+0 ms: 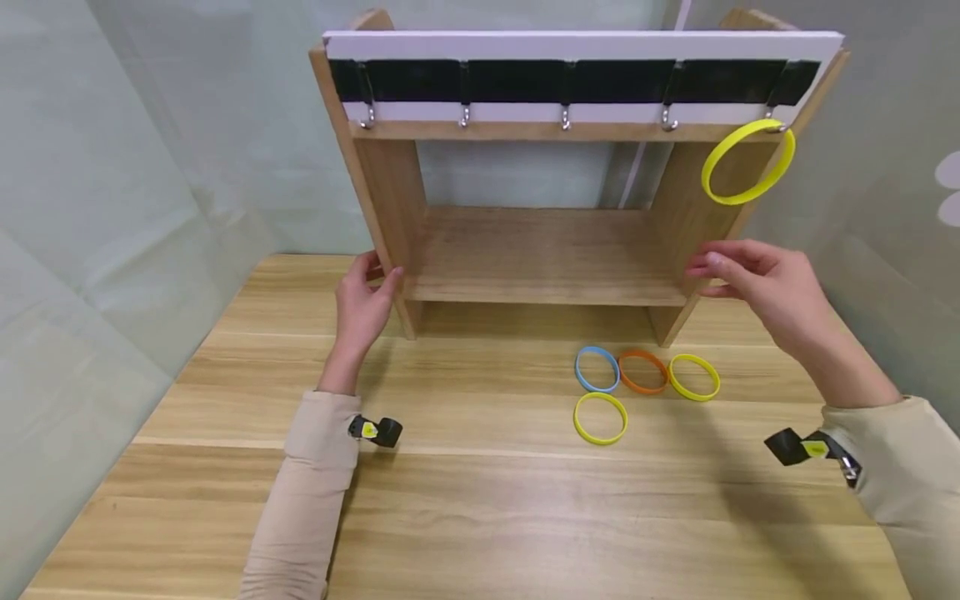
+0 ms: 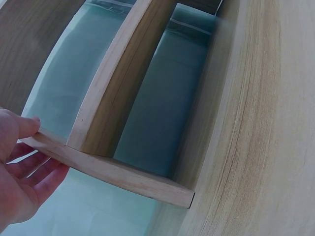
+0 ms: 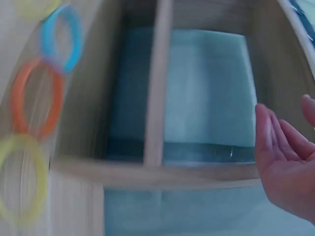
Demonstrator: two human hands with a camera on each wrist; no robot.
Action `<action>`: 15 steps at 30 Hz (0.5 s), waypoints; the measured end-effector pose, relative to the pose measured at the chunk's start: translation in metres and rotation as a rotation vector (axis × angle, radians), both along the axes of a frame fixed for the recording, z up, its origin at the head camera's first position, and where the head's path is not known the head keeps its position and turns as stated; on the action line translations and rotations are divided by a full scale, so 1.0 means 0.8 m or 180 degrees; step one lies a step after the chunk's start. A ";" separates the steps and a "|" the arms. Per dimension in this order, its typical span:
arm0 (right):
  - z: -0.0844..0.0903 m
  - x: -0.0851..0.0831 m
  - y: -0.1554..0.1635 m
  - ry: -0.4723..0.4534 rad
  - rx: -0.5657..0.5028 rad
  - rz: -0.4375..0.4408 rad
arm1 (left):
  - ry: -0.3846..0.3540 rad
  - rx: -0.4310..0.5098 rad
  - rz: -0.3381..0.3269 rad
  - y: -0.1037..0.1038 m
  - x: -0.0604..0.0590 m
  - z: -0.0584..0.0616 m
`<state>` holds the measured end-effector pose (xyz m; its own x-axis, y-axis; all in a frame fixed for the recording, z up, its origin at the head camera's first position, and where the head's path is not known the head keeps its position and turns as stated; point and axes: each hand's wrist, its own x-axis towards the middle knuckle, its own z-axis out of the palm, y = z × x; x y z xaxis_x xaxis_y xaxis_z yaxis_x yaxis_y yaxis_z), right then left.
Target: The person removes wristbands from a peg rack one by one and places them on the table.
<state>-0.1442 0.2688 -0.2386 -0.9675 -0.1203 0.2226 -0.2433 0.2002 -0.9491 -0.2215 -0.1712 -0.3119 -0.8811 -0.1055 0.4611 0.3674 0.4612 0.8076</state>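
My left hand [image 1: 362,304] grips the left side panel of a wooden rack [image 1: 547,257], its thumb on the front edge and its fingers round the outer side. In the left wrist view, the panel edge [image 2: 130,181] passes between thumb and fingers. By the right side panel is my right hand [image 1: 776,287], its fingers loosely bent and holding nothing. Above it, a yellow silicone wristband [image 1: 738,200] hangs from the rightmost metal hook [image 1: 777,127]. Below the rack lie a blue wristband [image 1: 597,389], an orange wristband [image 1: 647,392] and two yellow wristbands [image 1: 697,397].
A white board with a black strip [image 1: 517,81] spans the rack's top, carrying a row of metal hooks [image 1: 566,121]. The rack stands at the back of a wood-grain table [image 1: 480,517]. Pale sheeting [image 1: 150,150] hangs behind and at both sides.
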 end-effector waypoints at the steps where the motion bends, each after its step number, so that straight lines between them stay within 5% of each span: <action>1: 0.004 -0.003 0.003 -0.0100 -0.0391 0.0147 | -0.0001 -0.0002 0.0007 0.000 0.000 0.000; 4: 0.012 -0.014 0.013 -0.0484 -0.1623 0.0634 | 0.0004 0.0009 0.0003 0.000 0.000 -0.001; 6: 0.015 -0.018 0.019 -0.0625 -0.2037 0.0831 | 0.0007 0.0013 -0.0008 0.000 0.000 -0.002; 15: 0.041 -0.025 0.023 -0.0672 -0.2293 0.0895 | 0.0005 0.0004 -0.0020 -0.001 0.000 -0.001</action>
<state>-0.1643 0.2875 -0.2060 -0.9526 -0.2623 0.1540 0.0056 -0.5216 -0.8532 -0.2217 -0.1721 -0.3128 -0.8810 -0.1006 0.4623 0.3715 0.4580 0.8076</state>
